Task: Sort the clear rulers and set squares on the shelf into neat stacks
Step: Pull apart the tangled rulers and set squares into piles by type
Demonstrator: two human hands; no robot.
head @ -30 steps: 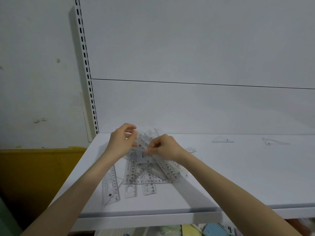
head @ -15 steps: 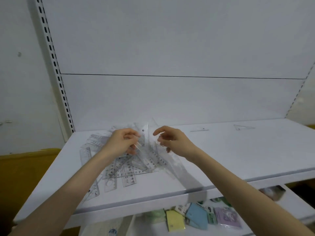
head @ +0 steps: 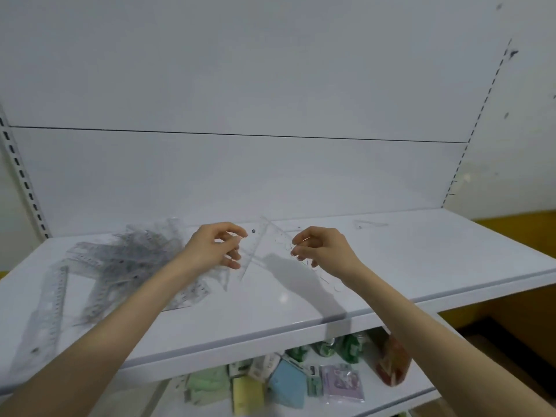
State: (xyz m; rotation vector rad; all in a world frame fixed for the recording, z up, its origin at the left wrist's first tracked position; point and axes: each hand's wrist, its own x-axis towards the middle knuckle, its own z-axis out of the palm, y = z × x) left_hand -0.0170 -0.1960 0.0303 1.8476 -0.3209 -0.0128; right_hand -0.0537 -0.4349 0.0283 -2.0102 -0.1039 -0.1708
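Note:
A jumbled pile of clear rulers and set squares (head: 126, 266) lies on the left part of the white shelf (head: 301, 308). Above the shelf's middle my left hand (head: 213, 248) pinches a clear set square (head: 264, 239) at its left side. My right hand (head: 322, 251) pinches what looks like the same piece at its right edge, though the clear plastic is hard to make out there. A lone clear set square (head: 368, 224) lies flat near the back right of the shelf.
Slotted uprights (head: 24, 182) stand at both ends of the white back panel. On the lower shelf (head: 301, 383) lie several coloured packets and a red bag. A yellow wall band shows at the right.
Both hands have moved right, away from the pile, carrying a clear set square between them. The camera has swung right too, so the pile now lies at the left.

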